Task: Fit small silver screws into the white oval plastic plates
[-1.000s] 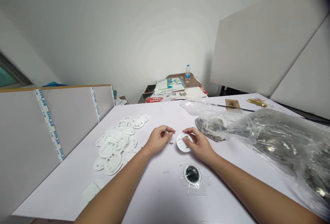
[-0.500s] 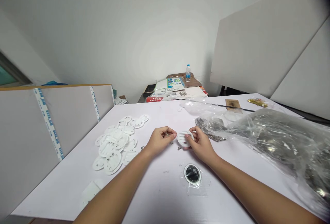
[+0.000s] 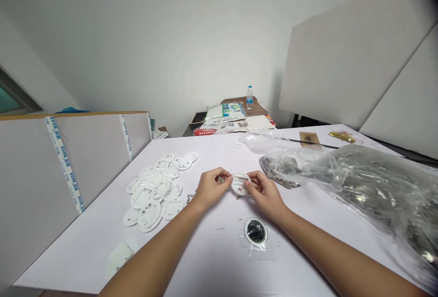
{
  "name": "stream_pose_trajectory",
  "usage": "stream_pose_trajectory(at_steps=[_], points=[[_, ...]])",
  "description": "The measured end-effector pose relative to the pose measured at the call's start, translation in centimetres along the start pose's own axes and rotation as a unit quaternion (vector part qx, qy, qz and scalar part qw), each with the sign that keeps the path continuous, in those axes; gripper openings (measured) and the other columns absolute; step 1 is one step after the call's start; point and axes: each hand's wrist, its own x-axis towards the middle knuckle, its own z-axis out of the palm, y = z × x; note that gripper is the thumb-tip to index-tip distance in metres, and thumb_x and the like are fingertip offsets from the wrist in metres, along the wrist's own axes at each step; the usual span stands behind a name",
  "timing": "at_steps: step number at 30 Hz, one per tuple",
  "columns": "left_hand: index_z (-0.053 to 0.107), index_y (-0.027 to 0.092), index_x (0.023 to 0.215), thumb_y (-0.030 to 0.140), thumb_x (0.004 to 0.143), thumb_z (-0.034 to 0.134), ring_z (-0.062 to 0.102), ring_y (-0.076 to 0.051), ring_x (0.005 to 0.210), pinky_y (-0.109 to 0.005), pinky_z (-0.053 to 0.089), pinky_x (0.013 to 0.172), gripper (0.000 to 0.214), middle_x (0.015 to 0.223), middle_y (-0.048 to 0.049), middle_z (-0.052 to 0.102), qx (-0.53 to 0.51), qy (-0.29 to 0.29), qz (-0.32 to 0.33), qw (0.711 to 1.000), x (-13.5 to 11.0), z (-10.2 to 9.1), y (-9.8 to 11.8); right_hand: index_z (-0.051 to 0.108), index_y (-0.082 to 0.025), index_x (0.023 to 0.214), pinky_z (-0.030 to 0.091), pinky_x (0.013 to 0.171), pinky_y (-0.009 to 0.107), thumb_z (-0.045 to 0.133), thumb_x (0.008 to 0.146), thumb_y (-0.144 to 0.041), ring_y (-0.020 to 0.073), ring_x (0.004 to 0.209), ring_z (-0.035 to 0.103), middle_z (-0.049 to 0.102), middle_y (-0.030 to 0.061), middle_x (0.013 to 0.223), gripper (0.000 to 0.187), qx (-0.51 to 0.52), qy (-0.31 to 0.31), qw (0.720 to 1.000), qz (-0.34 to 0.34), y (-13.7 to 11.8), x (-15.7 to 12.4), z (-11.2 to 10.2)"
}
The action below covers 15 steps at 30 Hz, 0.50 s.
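Note:
A round white slotted disc point(image 3: 240, 184) is held up above the table between both hands. My right hand point(image 3: 265, 193) grips its right edge, thumb on the front face. At its left edge, my left hand point(image 3: 212, 188) has thumb and fingertips pinched against the rim, with small metal pieces point(image 3: 221, 179) showing in the curled fingers. More small metal pieces point(image 3: 190, 197) lie on the table beside the left wrist. To the left is a heap of similar white discs point(image 3: 150, 192). Nearer me lies a round black piece with a white rim point(image 3: 255, 231) on clear plastic.
Large clear plastic bags point(image 3: 362, 183) of metal parts cover the right side of the table point(image 3: 212, 260). A brown card point(image 3: 309, 138) and a gold packet point(image 3: 342, 136) lie behind them. A white panel point(image 3: 99, 151) borders the left; a water bottle point(image 3: 249, 98) stands at the back.
The white disc has shifted slightly left with my right hand, so its left edge now meets my left fingertips. My left hand has barely moved.

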Motion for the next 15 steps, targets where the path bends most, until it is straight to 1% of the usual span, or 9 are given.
stream_pose_trajectory(at_steps=[5, 10, 15], points=[[0.07, 0.018, 0.085, 0.042, 0.079, 0.063, 0.04, -0.008, 0.055, -0.021, 0.031, 0.055, 0.026, 0.07, 0.0007, 0.063, -0.005, -0.001, 0.008, 1.0, -0.08, 0.16, -0.06, 0.056, -0.02, 0.101, 0.053, 0.07, 0.032, 0.06, 0.09, -0.042, 0.0204, 0.079, 0.069, 0.071, 0.006, 0.086, 0.025, 0.005, -0.012, 1.0, -0.002, -0.33, -0.27, 0.26], [0.065, 0.017, 0.086, 0.044, 0.08, 0.063, 0.041, -0.008, 0.057, -0.02, 0.033, 0.055, 0.028, 0.075, 0.0002, 0.063, -0.039, -0.009, 0.013, 0.999, 0.01, 0.36, -0.31, 0.058, -0.019, 0.1, 0.054, 0.073, 0.032, 0.062, 0.089, -0.042, 0.0206, 0.083, 0.069, 0.072, 0.0074, 0.094, 0.025, 0.018, -0.011, 1.0, -0.014, -0.72, -0.46, 0.55], [0.058, 0.017, 0.086, 0.043, 0.081, 0.062, 0.045, -0.007, 0.06, -0.019, 0.035, 0.056, 0.027, 0.081, 0.0004, 0.062, -0.1, -0.032, 0.004, 0.995, 0.17, 0.68, -0.74, 0.059, -0.019, 0.101, 0.054, 0.073, 0.031, 0.063, 0.089, -0.041, 0.0205, 0.083, 0.069, 0.072, 0.0077, 0.094, 0.025, 0.017, -0.005, 1.0, -0.022, -0.95, -0.58, 0.59]])
